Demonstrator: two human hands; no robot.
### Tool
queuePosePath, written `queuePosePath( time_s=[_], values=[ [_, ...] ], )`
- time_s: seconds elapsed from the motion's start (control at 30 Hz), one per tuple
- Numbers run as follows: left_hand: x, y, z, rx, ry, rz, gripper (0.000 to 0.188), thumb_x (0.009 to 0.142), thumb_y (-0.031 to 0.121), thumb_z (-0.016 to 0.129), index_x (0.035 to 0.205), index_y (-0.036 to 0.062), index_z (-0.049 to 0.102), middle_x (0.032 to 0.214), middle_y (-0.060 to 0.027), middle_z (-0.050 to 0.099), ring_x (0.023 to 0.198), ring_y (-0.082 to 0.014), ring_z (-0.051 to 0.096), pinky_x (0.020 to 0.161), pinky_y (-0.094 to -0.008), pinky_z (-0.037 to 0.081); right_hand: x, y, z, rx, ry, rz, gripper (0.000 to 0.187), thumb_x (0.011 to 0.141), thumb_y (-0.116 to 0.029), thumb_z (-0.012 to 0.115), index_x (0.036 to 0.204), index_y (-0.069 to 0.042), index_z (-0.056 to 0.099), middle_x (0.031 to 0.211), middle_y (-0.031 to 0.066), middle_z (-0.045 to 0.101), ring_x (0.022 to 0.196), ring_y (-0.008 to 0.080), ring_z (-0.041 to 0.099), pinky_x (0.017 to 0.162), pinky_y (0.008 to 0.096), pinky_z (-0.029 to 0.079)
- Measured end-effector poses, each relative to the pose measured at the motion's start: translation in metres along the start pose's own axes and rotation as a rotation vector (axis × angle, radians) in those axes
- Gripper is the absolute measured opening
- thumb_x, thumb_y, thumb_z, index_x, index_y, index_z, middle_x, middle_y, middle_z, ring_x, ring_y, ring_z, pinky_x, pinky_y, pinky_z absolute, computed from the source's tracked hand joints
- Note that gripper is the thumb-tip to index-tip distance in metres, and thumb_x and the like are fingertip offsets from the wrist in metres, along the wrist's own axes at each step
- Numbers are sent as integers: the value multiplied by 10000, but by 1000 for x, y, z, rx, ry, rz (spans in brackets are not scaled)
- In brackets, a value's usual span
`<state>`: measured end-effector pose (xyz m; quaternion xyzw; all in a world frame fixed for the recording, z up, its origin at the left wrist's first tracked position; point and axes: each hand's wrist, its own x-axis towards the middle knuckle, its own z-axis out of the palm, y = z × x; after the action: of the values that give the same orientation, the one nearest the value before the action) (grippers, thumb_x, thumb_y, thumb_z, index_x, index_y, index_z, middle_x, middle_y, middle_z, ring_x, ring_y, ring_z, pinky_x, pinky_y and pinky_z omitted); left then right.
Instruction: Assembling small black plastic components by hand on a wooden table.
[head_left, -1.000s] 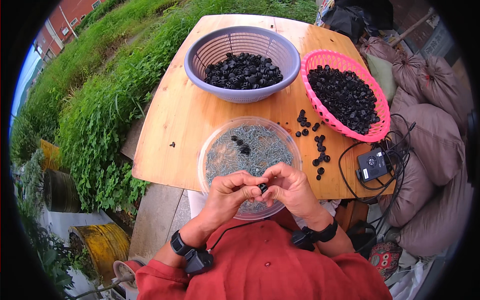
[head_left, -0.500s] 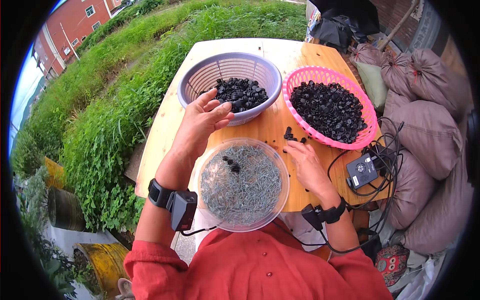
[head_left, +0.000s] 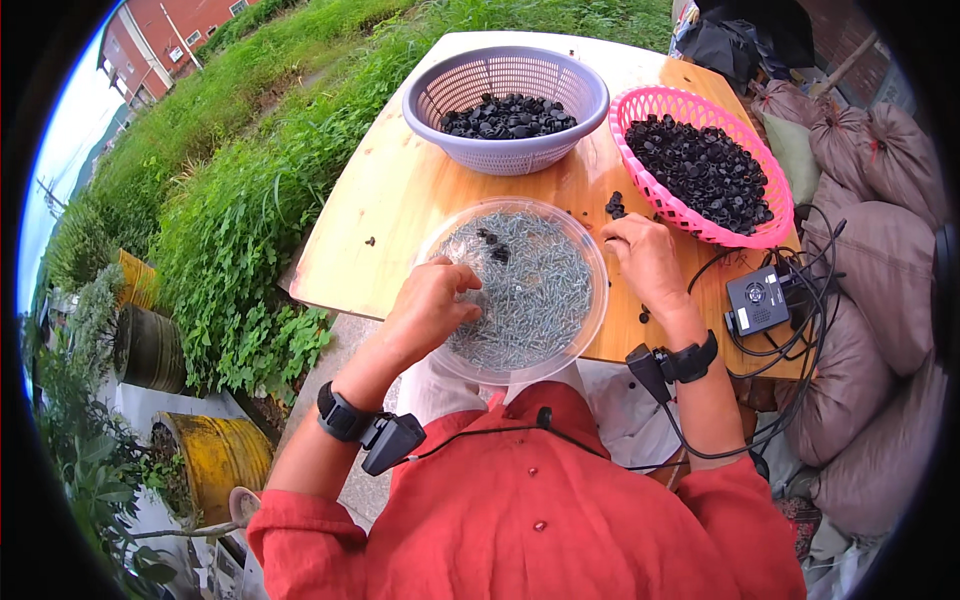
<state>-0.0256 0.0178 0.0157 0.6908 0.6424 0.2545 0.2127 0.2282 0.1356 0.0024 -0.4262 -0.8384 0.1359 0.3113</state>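
Observation:
A round clear plastic tray [head_left: 503, 377] full of grey metal screws [head_left: 535, 295] lies at the table's near edge. Several small black caps [head_left: 494, 243] rest on the screws. Over the tray's left side, my left hand [head_left: 428, 308] is closed, thumb and fingers curled together; what they hold, if anything, is hidden. To the right of the tray my right hand [head_left: 648, 258] has its fingertips pinched close to the tabletop, just below a few loose black caps [head_left: 615, 205]. Whatever is between those fingertips is too small to make out.
On the wooden table [head_left: 365, 205] stand a purple-grey basket [head_left: 505, 157] and a pink basket [head_left: 692, 227], both holding black caps. A black box [head_left: 757, 300] with tangled cables sits at right. Stuffed brown sacks [head_left: 880, 265] are piled beside the table.
My left hand has come back from the purple-grey basket to the tray, its fingers curling in. My right hand's fingertips are now pinched beside the loose caps. The whole view has shifted.

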Motion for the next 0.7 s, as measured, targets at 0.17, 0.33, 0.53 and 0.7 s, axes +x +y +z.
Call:
queuePosePath(
  time_s=[0.17,0.33,0.53,0.7],
  values=[
    [0,7,8,116,0,-27,145,670,98,684,796,34,656,796,-137,598,810,-305,586,711,-383,467,-2,-7,-13,243,129,39,113,734,-22,636,843,5,649,783,148,638,732,284,627,686,348,487],
    [7,6,13,119,129,2,81,708,67,630,773,36,667,791,-151,627,753,-305,617,686,-358,480,-10,-8,-20,509,217,120,121,766,-35,633,875,17,644,775,119,663,678,191,628,648,306,487],
    [12,19,18,-179,102,-152,96,804,48,584,824,-29,637,661,-105,619,566,-161,618,536,-272,476,-40,-14,-38,733,240,244,113,814,-71,627,882,17,647,708,40,639,601,69,580,527,219,461],
    [12,24,20,-349,64,-153,104,879,83,528,900,-8,573,723,-55,614,581,-96,581,487,-211,441,-58,-14,-41,873,217,290,116,832,-88,620,887,12,644,706,42,634,608,63,584,494,201,457]
  ],
)
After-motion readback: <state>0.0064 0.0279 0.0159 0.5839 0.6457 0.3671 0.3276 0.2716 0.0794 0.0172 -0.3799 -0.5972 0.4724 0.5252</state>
